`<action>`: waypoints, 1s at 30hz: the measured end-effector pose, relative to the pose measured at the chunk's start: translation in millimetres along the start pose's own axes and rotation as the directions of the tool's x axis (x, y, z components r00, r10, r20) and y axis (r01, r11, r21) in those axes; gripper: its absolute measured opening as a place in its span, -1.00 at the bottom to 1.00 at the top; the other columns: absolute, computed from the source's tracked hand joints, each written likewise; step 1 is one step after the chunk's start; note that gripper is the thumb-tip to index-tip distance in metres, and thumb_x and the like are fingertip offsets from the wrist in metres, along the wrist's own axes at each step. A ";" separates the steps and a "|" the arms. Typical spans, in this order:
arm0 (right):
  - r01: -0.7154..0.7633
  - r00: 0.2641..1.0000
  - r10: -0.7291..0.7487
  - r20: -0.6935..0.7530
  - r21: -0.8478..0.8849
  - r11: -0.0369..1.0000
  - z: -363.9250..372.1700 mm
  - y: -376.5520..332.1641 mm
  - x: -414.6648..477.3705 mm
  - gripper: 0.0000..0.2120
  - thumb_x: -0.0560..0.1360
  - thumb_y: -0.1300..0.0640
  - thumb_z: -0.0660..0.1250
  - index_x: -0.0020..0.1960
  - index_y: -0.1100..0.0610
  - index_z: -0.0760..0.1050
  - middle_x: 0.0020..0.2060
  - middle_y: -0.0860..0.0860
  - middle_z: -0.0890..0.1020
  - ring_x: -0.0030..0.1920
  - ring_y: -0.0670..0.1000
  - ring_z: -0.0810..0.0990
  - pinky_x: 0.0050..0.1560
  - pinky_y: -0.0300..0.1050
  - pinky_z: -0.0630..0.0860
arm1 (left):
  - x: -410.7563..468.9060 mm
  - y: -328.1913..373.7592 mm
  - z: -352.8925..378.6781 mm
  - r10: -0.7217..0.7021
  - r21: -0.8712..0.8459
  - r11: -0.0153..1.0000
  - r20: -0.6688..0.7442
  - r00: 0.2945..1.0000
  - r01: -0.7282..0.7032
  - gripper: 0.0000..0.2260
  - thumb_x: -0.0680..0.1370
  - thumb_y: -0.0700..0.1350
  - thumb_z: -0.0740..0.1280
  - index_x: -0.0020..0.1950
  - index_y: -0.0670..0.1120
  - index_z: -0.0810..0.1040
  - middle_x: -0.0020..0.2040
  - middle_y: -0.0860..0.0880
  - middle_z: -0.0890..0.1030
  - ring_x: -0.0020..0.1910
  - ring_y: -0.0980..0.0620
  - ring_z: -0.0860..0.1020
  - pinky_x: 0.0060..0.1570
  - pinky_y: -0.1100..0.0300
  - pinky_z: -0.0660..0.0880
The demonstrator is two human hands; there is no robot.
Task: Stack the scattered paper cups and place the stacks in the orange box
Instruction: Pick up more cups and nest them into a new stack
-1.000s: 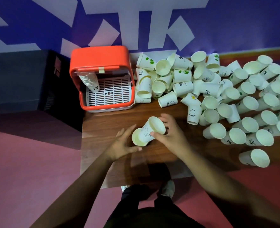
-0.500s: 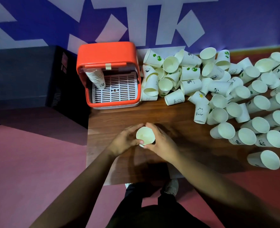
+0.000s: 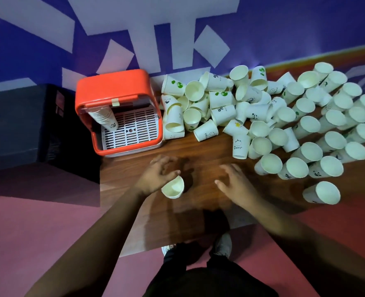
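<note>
Wooden table [image 3: 209, 154]: dark brown top, set against a purple wall with white shapes. Black cabinet [image 3: 16, 125] stands beside it on the left. Scattered paper cups [image 3: 306, 125] cover the far and right part of the table, most lying on their sides, many with mouths toward the camera, some printed. Orange box [image 3: 113, 86] sits at the far left corner, touching the left edge of the pile, with a white slatted grid inside. A cup stack [image 3: 105, 118] leans in its far left corner, panda print on the lowest cup. Left hand [image 3: 156, 179], near centre: fingers curled round a held cup [image 3: 173, 187], thumb at the rim, mouth toward the camera; nested cups inside, cannot tell. Right hand [image 3: 235, 181]: fingers spread and relaxed, grasping nothing, above bare wood; contact with the table unclear. Lone cup [image 3: 323, 192] lies on its side at the near right, apart from the pile.
</note>
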State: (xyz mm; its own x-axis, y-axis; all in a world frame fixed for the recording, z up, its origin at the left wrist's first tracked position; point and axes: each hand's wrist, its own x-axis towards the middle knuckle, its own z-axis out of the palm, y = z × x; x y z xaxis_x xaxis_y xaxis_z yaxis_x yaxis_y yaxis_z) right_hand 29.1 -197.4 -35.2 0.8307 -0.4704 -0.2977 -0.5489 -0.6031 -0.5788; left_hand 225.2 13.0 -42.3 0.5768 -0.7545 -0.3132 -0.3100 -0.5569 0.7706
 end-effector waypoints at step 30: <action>-0.301 0.932 0.293 -0.214 -0.006 0.953 -64.4 160.3 11.7 -0.89 0.53 0.13 0.32 0.00 0.12 0.58 0.01 0.09 0.45 -0.09 0.11 0.54 -0.07 -0.01 0.53 | 231.7 136.4 199.2 -0.392 -0.180 0.895 0.123 0.912 0.409 -0.60 0.55 0.08 0.42 0.16 -0.24 0.59 0.05 -0.12 0.65 -0.03 -0.04 0.59 -0.08 0.15 0.44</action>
State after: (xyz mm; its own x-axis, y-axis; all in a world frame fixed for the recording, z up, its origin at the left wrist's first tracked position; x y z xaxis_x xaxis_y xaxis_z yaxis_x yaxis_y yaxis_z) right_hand -55.1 -341.0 -82.6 0.5933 -0.7532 -0.2841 -0.7743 -0.4375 -0.4572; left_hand 166.1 -307.0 -120.3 0.5545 -0.5120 -0.6561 0.0946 -0.7445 0.6609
